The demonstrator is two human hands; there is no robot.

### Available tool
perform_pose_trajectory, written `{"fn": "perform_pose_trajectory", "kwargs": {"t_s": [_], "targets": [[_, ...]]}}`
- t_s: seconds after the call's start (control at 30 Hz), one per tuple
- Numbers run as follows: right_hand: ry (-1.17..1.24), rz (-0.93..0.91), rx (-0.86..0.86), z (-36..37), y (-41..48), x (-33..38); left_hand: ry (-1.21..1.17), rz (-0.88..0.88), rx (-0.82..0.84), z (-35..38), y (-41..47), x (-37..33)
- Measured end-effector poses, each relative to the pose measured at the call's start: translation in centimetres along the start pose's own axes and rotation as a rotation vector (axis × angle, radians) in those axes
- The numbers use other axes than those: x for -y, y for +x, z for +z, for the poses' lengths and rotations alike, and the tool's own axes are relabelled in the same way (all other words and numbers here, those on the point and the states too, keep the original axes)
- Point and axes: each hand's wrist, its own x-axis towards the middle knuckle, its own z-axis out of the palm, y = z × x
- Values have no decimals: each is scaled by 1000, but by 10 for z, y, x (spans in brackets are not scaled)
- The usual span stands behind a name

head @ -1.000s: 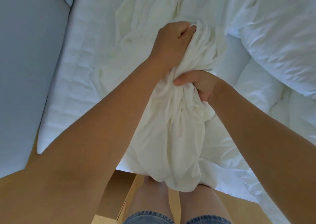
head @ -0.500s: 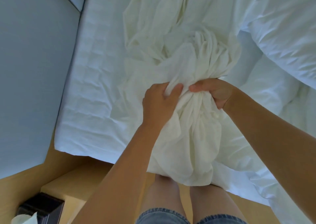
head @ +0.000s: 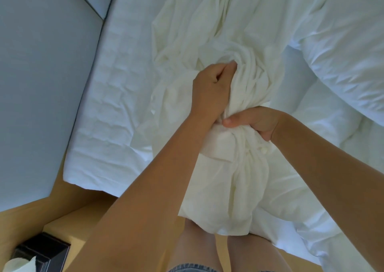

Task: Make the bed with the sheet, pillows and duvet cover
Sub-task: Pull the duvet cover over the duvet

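A cream-white sheet (head: pixel 224 180) is bunched into a thick rope that runs from the middle of the bed down over its near edge to my legs. My left hand (head: pixel 209 91) grips the bunch higher up, fingers curled into the folds. My right hand (head: pixel 253 122) holds the same bunch just below it, thumb across the cloth. The rest of the sheet (head: pixel 197 22) trails away across the mattress (head: pixel 108 97). A white pillow (head: pixel 349 64) and rumpled duvet (head: pixel 324 126) lie at the right.
A grey padded headboard (head: pixel 41 84) stands along the left side of the bed. A wooden bedside table (head: pixel 68 224) is at the lower left with a black tissue box (head: pixel 41 253) on it. My bare legs (head: pixel 207 246) stand at the bed's near edge.
My left hand dropped down the bunch beside the right half a second ago, and has now reached further up the sheet again. The right hand has kept its grip.
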Motion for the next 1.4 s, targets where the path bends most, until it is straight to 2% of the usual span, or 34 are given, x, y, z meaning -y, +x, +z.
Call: {"fn": "perform_pose_trajectory", "kwargs": {"t_s": [0.23,0.3,0.37,0.43,0.53,0.67,0.73,0.83,1.0,1.03,1.13,1.2,1.27,1.33,1.4], "targets": [[263,-249,-130,-11,-1,-23,277,55,86,0,-41,23],[321,-263,-122,-13,-3,-25,294,-21,57,-2,-49,26],[251,-240,-109,-14,-4,-23,216,-161,59,-6,-50,25],[79,-155,-113,-12,-4,-19,144,-216,59,-11,-43,26],[-128,20,-103,-3,-2,-7,11,-201,18,-12,-30,17],[-174,97,-32,6,-4,5,-79,-110,-40,-3,-24,5],[-43,19,-17,7,-5,2,-57,-59,-38,1,-25,5],[187,-144,-106,8,0,-8,17,22,28,-1,-36,10],[323,-261,-143,11,7,-16,402,185,173,-9,-32,14],[342,-281,-174,11,8,-17,372,156,218,-11,-30,14],[425,-340,-250,13,10,-19,87,-102,279,-20,-26,12],[449,-363,-270,12,11,-20,268,-84,245,-31,-32,19],[454,-357,-306,10,9,-22,568,74,145,-43,-48,34],[433,-332,-335,6,6,-24,626,90,135,-51,-69,41],[354,-274,-365,2,4,-27,567,67,216,-52,-89,40]]}}
